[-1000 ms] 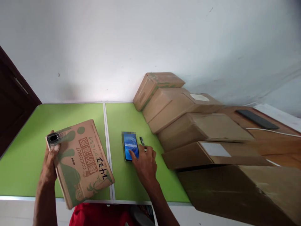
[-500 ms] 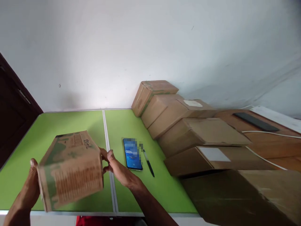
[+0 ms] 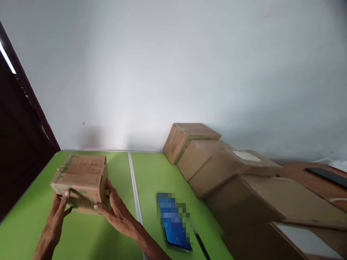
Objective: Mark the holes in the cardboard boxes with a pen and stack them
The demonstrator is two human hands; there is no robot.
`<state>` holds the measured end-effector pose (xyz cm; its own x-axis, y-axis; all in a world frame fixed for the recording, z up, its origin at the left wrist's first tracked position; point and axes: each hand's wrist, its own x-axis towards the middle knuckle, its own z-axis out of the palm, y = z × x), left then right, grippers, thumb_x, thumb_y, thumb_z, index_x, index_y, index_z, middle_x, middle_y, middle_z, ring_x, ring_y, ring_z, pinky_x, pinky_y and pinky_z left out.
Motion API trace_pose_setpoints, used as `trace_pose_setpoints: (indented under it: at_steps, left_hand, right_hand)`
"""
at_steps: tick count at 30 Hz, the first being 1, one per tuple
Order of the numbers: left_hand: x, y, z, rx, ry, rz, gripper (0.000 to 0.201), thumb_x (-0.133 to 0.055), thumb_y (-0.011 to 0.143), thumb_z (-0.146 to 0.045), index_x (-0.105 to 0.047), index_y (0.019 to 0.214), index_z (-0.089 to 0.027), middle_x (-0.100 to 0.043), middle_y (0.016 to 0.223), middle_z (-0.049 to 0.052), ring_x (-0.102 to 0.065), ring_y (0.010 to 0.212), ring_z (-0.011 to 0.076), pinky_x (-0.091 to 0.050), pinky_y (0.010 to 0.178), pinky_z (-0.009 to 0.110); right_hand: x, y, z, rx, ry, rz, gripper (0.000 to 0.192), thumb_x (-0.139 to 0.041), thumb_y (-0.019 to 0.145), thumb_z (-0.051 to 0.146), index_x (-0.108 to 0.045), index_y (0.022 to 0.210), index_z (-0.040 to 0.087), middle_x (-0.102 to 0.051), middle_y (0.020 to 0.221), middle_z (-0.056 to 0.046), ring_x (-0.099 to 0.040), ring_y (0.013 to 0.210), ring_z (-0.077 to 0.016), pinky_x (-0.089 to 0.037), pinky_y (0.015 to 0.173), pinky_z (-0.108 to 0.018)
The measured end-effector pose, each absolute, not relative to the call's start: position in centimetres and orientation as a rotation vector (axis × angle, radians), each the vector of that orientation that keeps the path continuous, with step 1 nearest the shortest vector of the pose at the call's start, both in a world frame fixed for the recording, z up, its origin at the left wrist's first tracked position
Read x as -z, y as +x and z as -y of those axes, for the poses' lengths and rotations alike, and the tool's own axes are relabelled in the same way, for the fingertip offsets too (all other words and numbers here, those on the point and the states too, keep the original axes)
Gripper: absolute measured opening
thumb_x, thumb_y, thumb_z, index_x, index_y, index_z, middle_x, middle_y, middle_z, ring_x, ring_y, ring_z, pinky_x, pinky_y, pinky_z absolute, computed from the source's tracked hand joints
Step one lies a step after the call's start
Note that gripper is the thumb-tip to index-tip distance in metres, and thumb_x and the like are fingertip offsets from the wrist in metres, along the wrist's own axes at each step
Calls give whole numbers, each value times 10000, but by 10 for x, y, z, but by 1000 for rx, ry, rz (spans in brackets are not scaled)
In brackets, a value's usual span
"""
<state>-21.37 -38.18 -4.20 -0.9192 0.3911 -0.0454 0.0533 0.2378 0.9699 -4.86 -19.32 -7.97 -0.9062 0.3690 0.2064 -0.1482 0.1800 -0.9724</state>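
Near the table's (image 3: pixel 81 238) left edge, your left hand (image 3: pixel 58 209) and right hand (image 3: pixel 115 213) grasp the box (image 3: pixel 81 180); a push could tip it off.

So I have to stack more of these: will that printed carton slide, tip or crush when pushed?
The carton probably stays stiff: its edges look square. It likely won't tip, sitting low and wide on the green table. It seems light enough, since both hands, left and right, steady it easily.

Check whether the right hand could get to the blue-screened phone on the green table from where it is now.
Probably yes: the right hand is busy on the small brown cardboard box, but only bare green table separates it from the blue-screened phone.
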Motion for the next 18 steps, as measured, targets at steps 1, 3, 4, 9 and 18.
trace_pose_setpoints:
  at_steps: [1,3,4,9,18]
  left_hand:
    - [51,-218,374,-1738,407,-2306,1055,-557,891,-960,-465,1680,-266,-535,1736,250,-594,1543,491,-604,1139,737]
    - [65,-231,358,-1761,394,-2441,1126,-616,829,-971,-468,1649,-214,-588,1638,270,-601,1513,509,-561,1188,750]
    - [69,-241,350,-1770,378,-2501,1228,-684,753,-979,-447,1652,-176,-562,1640,292,-554,1545,535,-517,1230,765]
    - [68,-309,309,-1764,298,-2702,1733,-814,513,-973,-140,1767,13,-209,1822,415,-170,1725,619,-274,1377,780]
    - [60,-408,240,-1694,145,-2801,1357,-975,733,-662,-295,1733,-46,-395,1739,373,-355,1675,552,-442,1309,728]
  right_hand:
    - [93,-60,192,-1751,-216,2085,1076,-661,1076,729,-71,1888,340,-356,1854,-197,-383,1726,-413,-377,1393,-625]
    - [111,-89,187,-1685,-241,2111,989,-656,1100,598,-109,1885,347,-369,1855,-180,-377,1733,-412,-345,1413,-616]
    - [115,-106,183,-1654,-256,2121,963,-664,1093,540,-150,1882,337,-399,1839,-181,-393,1724,-421,-355,1410,-618]
    - [94,-199,158,-1612,-405,2214,884,-683,1052,340,-301,1848,299,-478,1808,-165,-441,1703,-407,-367,1409,-599]
    - [54,-240,115,-1760,-445,2268,971,-756,1070,427,-254,1860,168,-284,1919,-224,-337,1768,-403,-342,1419,-594]
